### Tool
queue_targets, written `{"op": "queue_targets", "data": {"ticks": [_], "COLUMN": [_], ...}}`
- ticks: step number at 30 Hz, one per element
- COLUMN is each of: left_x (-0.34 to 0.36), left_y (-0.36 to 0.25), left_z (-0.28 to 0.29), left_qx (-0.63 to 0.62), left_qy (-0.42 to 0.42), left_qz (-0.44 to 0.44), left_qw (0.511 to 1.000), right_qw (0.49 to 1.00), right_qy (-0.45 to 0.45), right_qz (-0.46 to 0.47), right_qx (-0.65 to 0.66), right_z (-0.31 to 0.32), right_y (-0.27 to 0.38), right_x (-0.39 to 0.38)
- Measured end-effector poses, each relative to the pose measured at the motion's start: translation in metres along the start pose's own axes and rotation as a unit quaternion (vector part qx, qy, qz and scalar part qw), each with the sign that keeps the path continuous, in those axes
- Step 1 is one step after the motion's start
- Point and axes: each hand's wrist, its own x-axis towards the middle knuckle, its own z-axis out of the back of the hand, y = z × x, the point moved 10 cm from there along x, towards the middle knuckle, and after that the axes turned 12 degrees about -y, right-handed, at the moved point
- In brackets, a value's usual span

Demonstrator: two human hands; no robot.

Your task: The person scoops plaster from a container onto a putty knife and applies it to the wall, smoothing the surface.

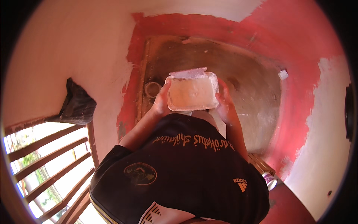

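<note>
Held out in front of my body is a shallow rectangular tray (192, 94) with rounded corners and a pale, smeared rim. Its inside looks peach-coloured; whether that is a coating or a filling I cannot tell. Across its far rim lies a flat pinkish-white strip (189, 73), its kind unclear. My left hand (161, 100) grips the tray's left side, the thumb on the rim. On the opposite side my right hand (224, 102) is closed round the edge in the same way. The tray hides some of the fingers.
Unevenly painted red bands (298, 80) border the brown floor (242, 115) along pale walls. A round container (152, 90) stands left of the tray. Dark sheeting (79, 102) hangs above a slatted window (52, 164). A white cup-like container (269, 180) sits at the lower right.
</note>
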Motion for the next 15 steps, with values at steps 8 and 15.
{"op": "queue_targets", "data": {"ticks": [8, 15], "left_x": [0.084, 0.178], "left_y": [0.058, 0.159], "left_z": [-0.147, -0.253], "left_qx": [-0.108, 0.052], "left_qy": [0.053, 0.127], "left_qz": [-0.04, 0.005], "left_qw": [0.992, 0.99], "right_qw": [0.979, 0.939], "right_qy": [-0.119, -0.216], "right_qz": [0.091, 0.222], "right_qx": [0.14, 0.147], "right_z": [0.144, 0.221], "right_y": [0.106, 0.19], "right_x": [-0.023, -0.027]}}
